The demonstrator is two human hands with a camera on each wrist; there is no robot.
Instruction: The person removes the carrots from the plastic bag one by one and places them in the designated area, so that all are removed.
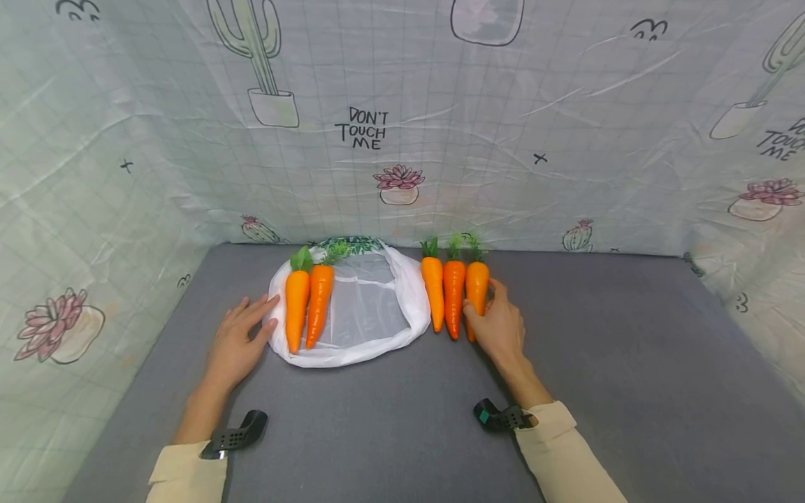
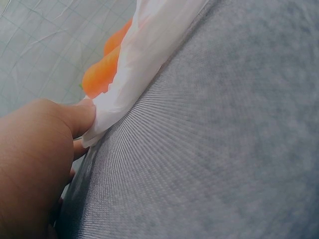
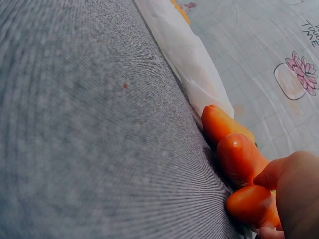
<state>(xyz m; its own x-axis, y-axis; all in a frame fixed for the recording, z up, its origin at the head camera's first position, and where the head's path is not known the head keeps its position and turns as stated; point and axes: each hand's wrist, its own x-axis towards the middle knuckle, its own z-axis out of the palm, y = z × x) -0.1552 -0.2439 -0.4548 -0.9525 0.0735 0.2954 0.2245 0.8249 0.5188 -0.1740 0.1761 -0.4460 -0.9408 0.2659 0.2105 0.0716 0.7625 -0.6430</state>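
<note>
A white plastic bag (image 1: 411, 290) lies on the grey table with its rim rolled open. Two orange carrots with green tops, the left carrot (image 1: 297, 307) and its neighbour (image 1: 321, 304), lie at the bag's left side. My left hand (image 1: 237, 342) touches the bag's left edge with fairly straight fingers; in the left wrist view the thumb (image 2: 82, 117) meets the white plastic. Right of the bag, three carrots lie side by side: a left one (image 1: 432, 293), a middle one (image 1: 454, 297) and a right one (image 1: 477, 283). My right hand (image 1: 502, 325) grips the right one between thumb and fingers.
The grey tabletop (image 1: 371, 433) stretches in front of the bag and off to the right. A patterned cloth (image 1: 478, 140) with cactus drawings hangs behind the table and along both sides. Dark straps with small devices sit on both wrists.
</note>
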